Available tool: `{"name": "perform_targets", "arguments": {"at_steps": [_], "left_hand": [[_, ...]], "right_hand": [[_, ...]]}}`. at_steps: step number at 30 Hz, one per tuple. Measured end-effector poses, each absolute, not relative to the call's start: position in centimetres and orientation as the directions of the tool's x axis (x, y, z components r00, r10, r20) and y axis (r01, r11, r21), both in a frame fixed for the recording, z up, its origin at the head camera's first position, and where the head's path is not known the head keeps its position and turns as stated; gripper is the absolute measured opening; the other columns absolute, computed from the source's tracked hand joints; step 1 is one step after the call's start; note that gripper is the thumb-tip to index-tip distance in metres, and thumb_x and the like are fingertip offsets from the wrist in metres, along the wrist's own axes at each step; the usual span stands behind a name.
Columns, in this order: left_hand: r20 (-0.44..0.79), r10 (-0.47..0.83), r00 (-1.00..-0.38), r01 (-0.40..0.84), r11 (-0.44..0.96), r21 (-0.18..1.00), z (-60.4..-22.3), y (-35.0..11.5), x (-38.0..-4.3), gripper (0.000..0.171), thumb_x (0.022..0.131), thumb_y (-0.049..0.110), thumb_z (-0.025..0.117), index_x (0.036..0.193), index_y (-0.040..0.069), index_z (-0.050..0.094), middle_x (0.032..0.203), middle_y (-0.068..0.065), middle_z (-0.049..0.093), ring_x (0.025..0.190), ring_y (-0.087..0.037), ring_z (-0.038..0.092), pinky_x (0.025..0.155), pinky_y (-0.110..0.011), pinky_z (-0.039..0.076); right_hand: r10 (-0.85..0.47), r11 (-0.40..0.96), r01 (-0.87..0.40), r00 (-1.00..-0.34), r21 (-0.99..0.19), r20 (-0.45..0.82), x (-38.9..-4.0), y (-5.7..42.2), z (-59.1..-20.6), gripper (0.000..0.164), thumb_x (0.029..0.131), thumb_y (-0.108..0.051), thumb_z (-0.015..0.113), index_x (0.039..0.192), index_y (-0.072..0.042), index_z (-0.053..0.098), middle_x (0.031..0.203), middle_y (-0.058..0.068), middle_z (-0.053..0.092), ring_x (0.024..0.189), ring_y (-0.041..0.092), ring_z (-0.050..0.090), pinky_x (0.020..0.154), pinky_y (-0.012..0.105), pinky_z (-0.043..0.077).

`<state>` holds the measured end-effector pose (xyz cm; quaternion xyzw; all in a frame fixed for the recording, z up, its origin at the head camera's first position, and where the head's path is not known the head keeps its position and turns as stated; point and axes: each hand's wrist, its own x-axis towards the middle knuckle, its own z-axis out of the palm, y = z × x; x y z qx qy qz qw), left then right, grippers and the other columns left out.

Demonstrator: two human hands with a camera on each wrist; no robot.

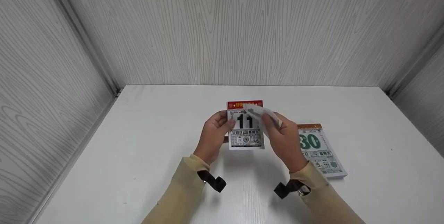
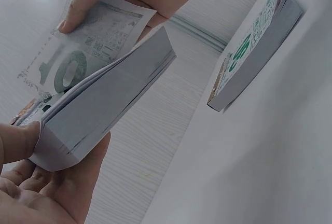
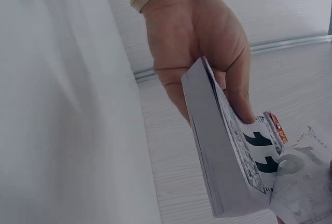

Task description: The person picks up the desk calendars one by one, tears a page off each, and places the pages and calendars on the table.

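Note:
In the head view my left hand (image 1: 215, 134) grips a thick tear-off calendar (image 1: 245, 137) by its left side, thumb on the front and fingers behind. The calendar has a red header band and shows a black 11. My right hand (image 1: 284, 140) pinches a thin calendar page (image 1: 256, 110) between thumb and fingers, folded across the upper right of the pad. A 10 shows through this page (image 2: 78, 63) in the left wrist view. The page's edge overlaps the pad close to the red band. In the right wrist view the left thumb presses beside the 11.
A second tear-off calendar (image 1: 322, 158), with a green 30 and an orange-brown header, lies on the white table (image 1: 138, 168) at the right, partly behind my right hand. Wood-grain panels (image 1: 222, 29) stand at the back and both sides.

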<state>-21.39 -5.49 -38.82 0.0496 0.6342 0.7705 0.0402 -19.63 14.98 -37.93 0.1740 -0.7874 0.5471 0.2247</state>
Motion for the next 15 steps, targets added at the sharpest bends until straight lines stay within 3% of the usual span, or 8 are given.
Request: {"name": "perform_targets", "arguments": {"at_steps": [4,7,10,15], "left_hand": [[0.034,0.120,-0.992,0.013,-0.173,0.985,-38.71,-5.60,-21.26,0.037,0.106,0.019,0.062,0.140,0.006,0.056,0.125,-0.010,0.069,0.103,-0.023,0.069,0.078,-0.036,0.061],[0.042,0.117,-0.992,0.023,-0.158,0.987,-38.63,-5.64,-21.23,0.037,0.106,0.020,0.062,0.140,0.007,0.056,0.128,-0.010,0.068,0.106,-0.023,0.069,0.079,-0.036,0.061],[0.049,0.119,-0.992,0.031,-0.154,0.988,-38.64,-5.63,-21.28,0.037,0.106,0.020,0.062,0.140,0.008,0.056,0.129,-0.009,0.067,0.106,-0.023,0.069,0.079,-0.037,0.061],[0.058,0.115,-0.992,0.040,-0.155,0.987,-38.75,-5.66,-21.30,0.036,0.106,0.018,0.061,0.140,0.007,0.056,0.130,-0.010,0.067,0.104,-0.023,0.070,0.078,-0.036,0.061]], "right_hand": [[-0.187,0.509,-0.672,-0.696,-0.538,0.693,-19.69,14.77,-38.38,0.026,0.099,-0.012,0.071,0.124,-0.006,0.074,0.115,0.008,0.073,0.101,0.018,0.069,0.083,0.036,0.059],[-0.285,0.600,-0.718,-0.604,-0.352,0.745,-19.71,14.64,-38.61,0.033,0.095,-0.004,0.075,0.127,-0.007,0.073,0.124,0.007,0.070,0.118,0.021,0.065,0.097,0.039,0.057],[-0.326,0.638,-0.719,-0.576,-0.274,0.750,-19.59,14.58,-38.63,0.038,0.092,0.004,0.074,0.129,-0.006,0.072,0.131,0.007,0.068,0.124,0.025,0.064,0.101,0.040,0.055],[-0.369,0.677,-0.700,-0.589,-0.226,0.719,-19.42,14.51,-38.58,0.047,0.089,0.011,0.073,0.133,-0.005,0.069,0.136,0.009,0.066,0.128,0.028,0.063,0.103,0.041,0.053]]}}
